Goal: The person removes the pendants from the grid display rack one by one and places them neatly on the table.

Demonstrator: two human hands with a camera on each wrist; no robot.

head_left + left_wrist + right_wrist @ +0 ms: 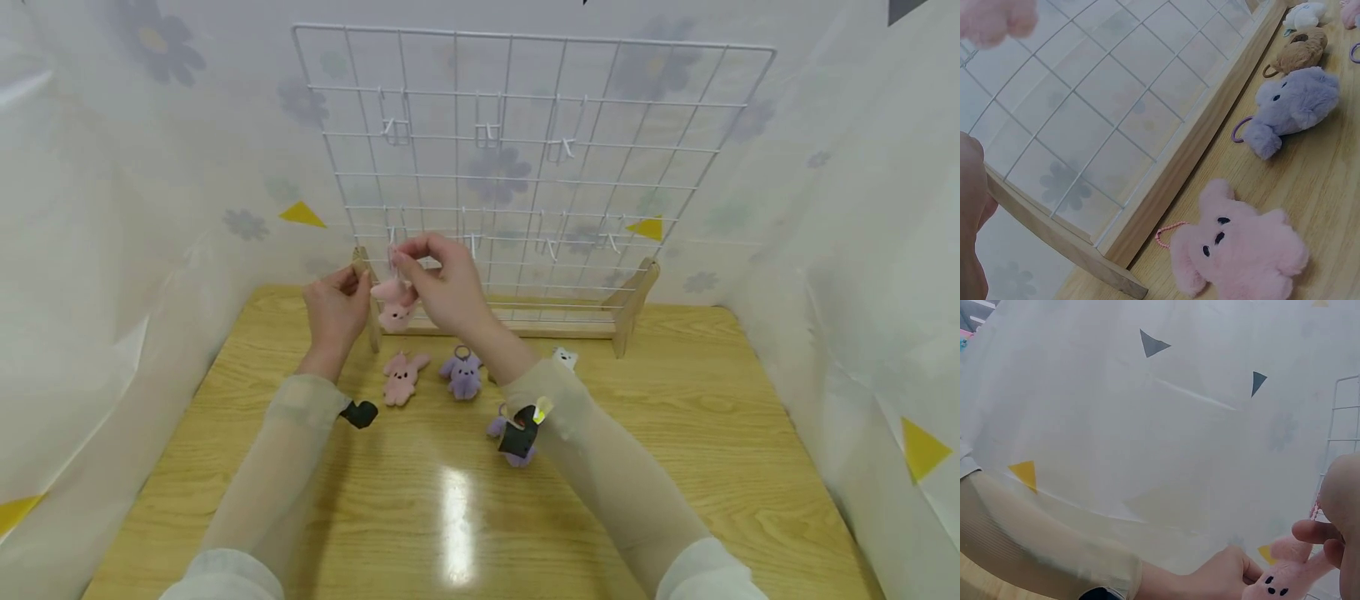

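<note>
My right hand [450, 287] pinches the pink cord loop of a pink plush bunny keychain [397, 314] between thumb and forefinger. The bunny hangs just below a lower-left hook of the white wire grid [536, 100]; in the right wrist view its face [1277, 586] shows beneath the fingers. At the grid's left end, my left hand [337, 308] grips the top of the wooden stand leg [1054, 234], fingers curled behind it. A second pink plush bunny [1241, 250] lies face up on the table, below the stand.
A purple plush keychain [463, 379] lies right of the pink one, then a brown plush [1300, 51] and a white plush [565, 358]. Another purple plush [519, 458] lies nearer, partly covered by my right wrist camera. Several bare white hooks, one upper right [562, 148], jut from the grid.
</note>
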